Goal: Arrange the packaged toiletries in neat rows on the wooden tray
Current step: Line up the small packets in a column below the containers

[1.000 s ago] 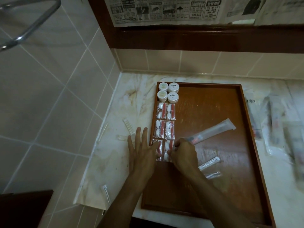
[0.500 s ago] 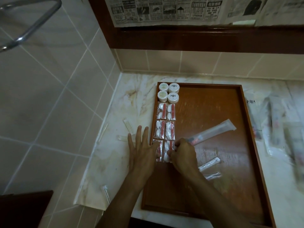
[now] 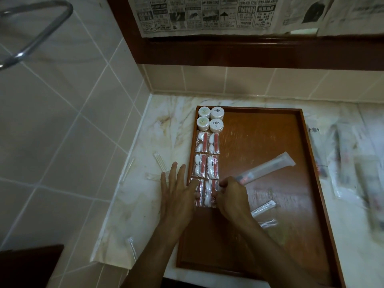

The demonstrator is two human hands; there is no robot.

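Note:
The wooden tray [image 3: 259, 142] lies on the marble counter. Round white jars [image 3: 210, 119] fill its far left corner in two pairs. Below them, clear packets with white pads and red sticks [image 3: 207, 142] run in two columns. My left hand [image 3: 178, 194] lies flat and spread across the tray's left rim, thumb on the near-left packet [image 3: 200, 194]. My right hand [image 3: 232, 196] is curled, fingertips pinching the near-right packet [image 3: 208, 192]. A long clear toothbrush packet [image 3: 270, 166] slants up-right from behind that hand; whether the hand holds it I cannot tell.
Two slim clear packets [image 3: 262, 207] lie on the tray right of my right wrist. Small clear packets [image 3: 160, 162] are scattered on the counter left of the tray. Several long packets [image 3: 340, 159] lie blurred to the right. A metal rail [image 3: 41, 32] juts from the tiled left wall.

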